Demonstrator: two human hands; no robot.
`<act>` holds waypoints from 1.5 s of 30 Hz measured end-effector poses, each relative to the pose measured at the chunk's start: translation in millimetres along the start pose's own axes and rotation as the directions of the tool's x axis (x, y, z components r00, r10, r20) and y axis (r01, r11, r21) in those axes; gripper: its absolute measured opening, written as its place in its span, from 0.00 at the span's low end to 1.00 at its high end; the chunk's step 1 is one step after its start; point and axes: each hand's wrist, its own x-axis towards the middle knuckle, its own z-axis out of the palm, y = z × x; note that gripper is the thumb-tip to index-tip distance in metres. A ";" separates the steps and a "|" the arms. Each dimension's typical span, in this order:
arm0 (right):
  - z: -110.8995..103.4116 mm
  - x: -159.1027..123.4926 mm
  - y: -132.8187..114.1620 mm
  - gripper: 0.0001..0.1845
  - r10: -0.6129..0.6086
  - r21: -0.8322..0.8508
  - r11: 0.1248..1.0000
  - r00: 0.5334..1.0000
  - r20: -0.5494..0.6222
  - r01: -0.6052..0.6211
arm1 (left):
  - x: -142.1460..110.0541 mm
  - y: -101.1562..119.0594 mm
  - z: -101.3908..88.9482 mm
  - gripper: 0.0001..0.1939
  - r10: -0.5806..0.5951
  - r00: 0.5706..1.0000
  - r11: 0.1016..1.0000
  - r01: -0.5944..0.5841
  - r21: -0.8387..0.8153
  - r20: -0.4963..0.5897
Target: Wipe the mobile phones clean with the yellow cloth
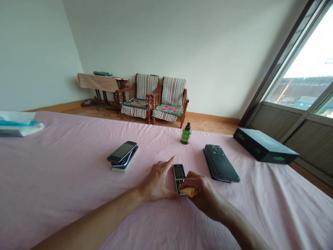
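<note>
A keypad mobile phone (179, 171) lies face up on the pink cloth, its small screen away from me. My right hand (204, 192) is closed around a yellow-orange cloth (189, 191) and presses it on the lower keys. On the phone's left side rests my left hand (158, 180), thumb and fingers spread, the thumb by the phone's bottom edge. Left of it sits a stack of phones (123, 153) with a touchscreen one on top. To the right is another stack of larger smartphones (222, 163). Beyond the hands stands a green spray bottle (186, 134).
A black box (262, 145) lies at the right edge of the pink-covered surface (78, 166). At the far left is a white and blue tissue pack (19, 125). Two wooden chairs (169, 95) and a cloth-draped sewing table (100, 82) stand by the wall.
</note>
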 end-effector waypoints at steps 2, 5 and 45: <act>4.3 2.6 3.4 0.19 -0.014 0.018 1.000 1.000 -0.025 0.014 | 0.3 -1.5 1.6 0.62 0.014 1.000 1.000 -0.014 0.002 -0.003; 8.3 5.2 4.3 0.23 -0.039 0.049 0.998 0.999 -0.037 0.040 | 0.7 -4.0 4.0 0.63 0.036 0.999 0.999 -0.036 0.016 -0.004; -11.3 -8.4 10.4 0.18 0.042 -0.025 0.999 0.999 -0.001 -0.042 | -0.1 4.7 -3.5 0.64 0.000 0.999 1.000 -0.001 0.027 0.041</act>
